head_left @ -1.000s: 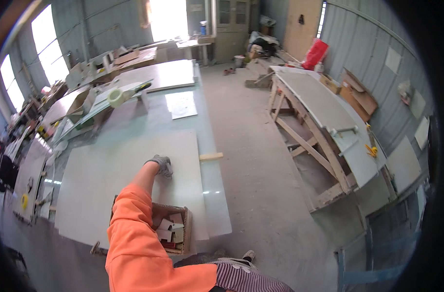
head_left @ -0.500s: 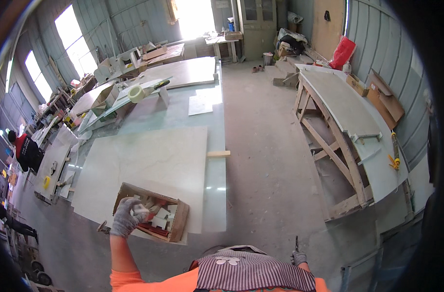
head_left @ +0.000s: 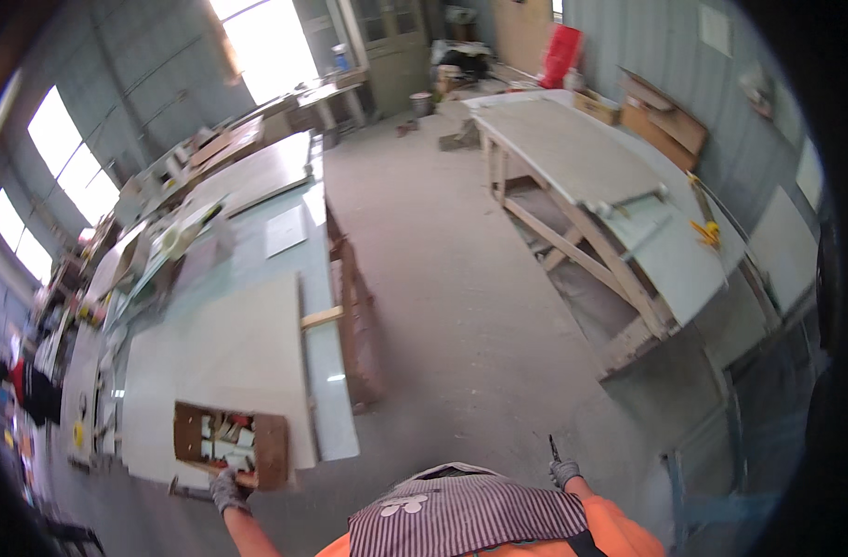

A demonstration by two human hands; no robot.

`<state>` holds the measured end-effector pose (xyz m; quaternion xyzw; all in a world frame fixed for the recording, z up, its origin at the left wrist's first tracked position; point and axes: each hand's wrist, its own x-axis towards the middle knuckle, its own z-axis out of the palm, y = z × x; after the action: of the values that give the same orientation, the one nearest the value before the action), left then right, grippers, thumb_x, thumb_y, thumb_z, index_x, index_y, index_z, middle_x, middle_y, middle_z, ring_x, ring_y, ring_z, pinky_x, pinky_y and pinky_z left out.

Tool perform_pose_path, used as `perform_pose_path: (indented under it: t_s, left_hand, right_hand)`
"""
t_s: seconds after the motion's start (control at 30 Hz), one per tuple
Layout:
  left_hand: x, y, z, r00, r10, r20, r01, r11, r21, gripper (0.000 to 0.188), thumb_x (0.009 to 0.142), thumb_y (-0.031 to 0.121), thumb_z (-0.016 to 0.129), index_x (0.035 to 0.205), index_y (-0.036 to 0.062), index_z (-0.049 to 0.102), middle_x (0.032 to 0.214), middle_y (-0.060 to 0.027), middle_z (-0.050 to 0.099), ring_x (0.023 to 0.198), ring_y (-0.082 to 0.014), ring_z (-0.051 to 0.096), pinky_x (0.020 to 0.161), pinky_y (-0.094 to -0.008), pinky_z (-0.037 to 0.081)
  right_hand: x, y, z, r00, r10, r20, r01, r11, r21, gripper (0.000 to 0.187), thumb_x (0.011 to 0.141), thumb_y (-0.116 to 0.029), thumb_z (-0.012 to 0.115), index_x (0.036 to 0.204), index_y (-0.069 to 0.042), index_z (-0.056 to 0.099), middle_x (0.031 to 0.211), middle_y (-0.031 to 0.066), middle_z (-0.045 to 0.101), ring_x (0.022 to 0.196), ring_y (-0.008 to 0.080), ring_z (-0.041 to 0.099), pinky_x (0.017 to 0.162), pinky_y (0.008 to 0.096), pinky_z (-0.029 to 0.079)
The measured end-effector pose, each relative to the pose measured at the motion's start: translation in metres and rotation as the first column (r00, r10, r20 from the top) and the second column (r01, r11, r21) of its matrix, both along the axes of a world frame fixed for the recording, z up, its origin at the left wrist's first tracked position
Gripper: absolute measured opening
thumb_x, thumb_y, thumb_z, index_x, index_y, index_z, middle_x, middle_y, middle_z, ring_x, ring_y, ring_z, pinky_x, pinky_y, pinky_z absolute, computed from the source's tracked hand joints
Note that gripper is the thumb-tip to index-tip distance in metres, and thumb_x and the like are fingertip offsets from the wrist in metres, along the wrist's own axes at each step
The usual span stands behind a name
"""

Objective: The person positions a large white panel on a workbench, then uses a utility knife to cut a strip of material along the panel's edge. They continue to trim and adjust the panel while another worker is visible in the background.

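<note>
My left hand (head_left: pixel 228 490), in a grey glove, is at the near side of an open cardboard box (head_left: pixel 273 452). Its fingers are blurred, so whether they grip the box edge or anything else is unclear. Inside the box lie small white pieces (head_left: pixel 242 438) and reddish items. Just left of that hand, a hammer-like tool (head_left: pixel 187 489) sticks out by the slab's near edge. Lower right, my gloved right hand (head_left: pixel 564 474) is closed around a slim dark tool (head_left: pixel 554 447) that points upward, away from the tables; its exact kind is too small to make out.
The box rests on a large pale slab (head_left: pixel 220 353) on the left table, with a wooden strip (head_left: pixel 322 317) jutting out. A wood-framed table (head_left: pixel 573 158) stands right, holding a yellow caulking gun (head_left: pixel 707 227). Concrete floor (head_left: pixel 424 278) runs between. A person (head_left: pixel 36 390) is far left.
My left hand has come down from above the box's contents to its near side. The view has swung right, shifting the tables leftward. My right hand still holds the dark tool.
</note>
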<state>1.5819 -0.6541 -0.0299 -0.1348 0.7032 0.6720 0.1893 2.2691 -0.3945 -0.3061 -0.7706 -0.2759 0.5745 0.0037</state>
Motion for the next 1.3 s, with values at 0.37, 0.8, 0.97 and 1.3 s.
perform_pose_path:
  t_s: [0.37,0.8,0.97,1.3]
  left_hand:
    - [0.063,0.130,0.054,0.841,-0.370,-0.393,0.381,0.923,-0.055,0.038,0.079,0.007,0.054,0.116,-0.0016,0.054,0.084,-0.0057,0.058,0.071,-0.0177,0.054,0.070,-0.0313,0.047]
    - [0.089,0.435,0.028,0.690,-0.654,-0.309,0.637,0.752,-0.170,0.031,0.074,0.012,0.056,0.101,0.0009,0.065,0.080,-0.0037,0.061,0.071,-0.0145,0.054,0.066,-0.0301,0.046]
    - [0.040,0.520,0.014,0.773,-0.518,-0.366,0.551,0.834,-0.016,0.028,0.072,0.011,0.059,0.096,-0.0014,0.065,0.078,-0.0045,0.061,0.070,-0.0137,0.055,0.063,-0.0306,0.046]
    - [-0.178,0.598,-0.034,0.974,0.079,-0.211,-0.119,0.976,-0.182,0.040,0.074,0.018,0.059,0.104,-0.0084,0.056,0.095,-0.0188,0.064,0.077,-0.0287,0.064,0.070,-0.0384,0.052]
  right_hand:
    - [0.063,-0.067,-0.033,0.991,0.038,0.131,-0.013,0.982,-0.188,0.027,0.085,-0.035,0.056,0.074,-0.010,0.058,0.064,0.0085,0.058,0.052,0.0187,0.054,0.046,0.0385,0.042]
    - [0.011,0.130,0.017,0.984,-0.152,-0.092,0.152,0.988,-0.009,0.030,0.086,-0.036,0.059,0.078,-0.007,0.059,0.061,0.0085,0.057,0.051,0.0191,0.055,0.042,0.0369,0.042]
    - [-0.005,0.250,0.060,0.983,-0.144,-0.110,0.150,0.987,0.052,0.030,0.086,-0.037,0.060,0.082,-0.007,0.059,0.060,0.0068,0.056,0.049,0.0179,0.054,0.042,0.0346,0.043]
    - [-0.035,0.391,0.143,0.903,-0.203,-0.379,0.208,0.978,-0.028,0.032,0.086,-0.038,0.062,0.091,-0.007,0.061,0.056,0.0035,0.055,0.045,0.0154,0.053,0.042,0.0300,0.044]
